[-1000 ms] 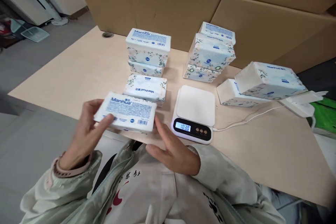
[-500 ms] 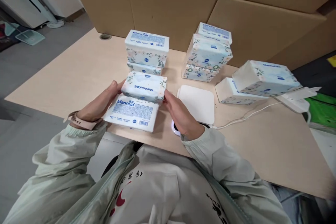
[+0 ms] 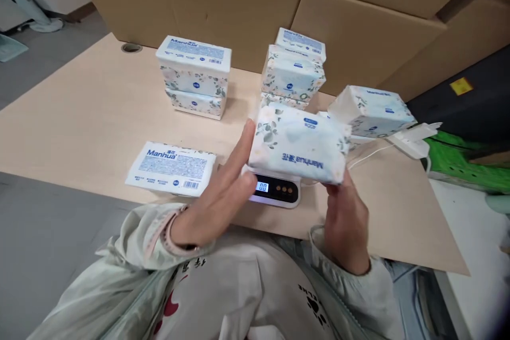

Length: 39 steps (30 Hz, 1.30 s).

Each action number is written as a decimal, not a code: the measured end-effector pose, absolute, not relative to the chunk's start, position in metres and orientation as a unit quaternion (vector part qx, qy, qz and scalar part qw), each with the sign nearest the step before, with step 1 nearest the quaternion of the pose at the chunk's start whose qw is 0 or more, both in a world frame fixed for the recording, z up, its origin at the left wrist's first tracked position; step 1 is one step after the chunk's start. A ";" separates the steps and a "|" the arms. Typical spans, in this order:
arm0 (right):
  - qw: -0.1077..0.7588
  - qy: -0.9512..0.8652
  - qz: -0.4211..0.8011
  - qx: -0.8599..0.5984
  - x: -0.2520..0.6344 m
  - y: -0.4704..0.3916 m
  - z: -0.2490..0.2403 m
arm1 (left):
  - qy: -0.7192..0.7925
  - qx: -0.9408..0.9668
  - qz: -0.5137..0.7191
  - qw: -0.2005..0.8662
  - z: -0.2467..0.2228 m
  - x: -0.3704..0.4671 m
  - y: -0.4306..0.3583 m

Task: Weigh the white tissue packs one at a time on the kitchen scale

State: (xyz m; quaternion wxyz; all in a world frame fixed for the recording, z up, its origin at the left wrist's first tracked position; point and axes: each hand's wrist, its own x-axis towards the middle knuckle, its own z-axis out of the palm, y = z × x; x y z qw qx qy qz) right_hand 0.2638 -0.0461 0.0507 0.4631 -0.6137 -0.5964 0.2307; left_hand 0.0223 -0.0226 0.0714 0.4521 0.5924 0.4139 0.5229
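A tissue pack (image 3: 298,143), white and pale blue with printed leaves, is held tilted above the white digital scale (image 3: 279,189), hiding most of its platform. My right hand (image 3: 346,223) grips this pack at its lower right corner, the fingers partly hidden beneath it. At the pack's left edge is my left hand (image 3: 221,191), its fingers stretched out and thumb apart; whether it touches the pack I cannot tell. The scale's lit display reads 0.0. Left of my left hand, another tissue pack (image 3: 171,167) lies flat near the table's front edge.
Stacked tissue packs (image 3: 194,77) stand at the back left, with another stack (image 3: 295,71) at back centre. More packs (image 3: 370,111) sit on the right beside a white power strip (image 3: 414,141) and cable. Cardboard boxes (image 3: 239,16) line the table's (image 3: 79,106) back edge.
The held tissue pack has moved right, from behind the flat pack to above the scale. Both hands moved right with it; my left hand's fingers are now straighter. The view has shifted right.
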 end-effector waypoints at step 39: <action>0.653 -0.420 0.228 -0.588 0.279 0.021 0.012 | 0.413 0.591 0.534 0.441 0.057 0.032 -0.014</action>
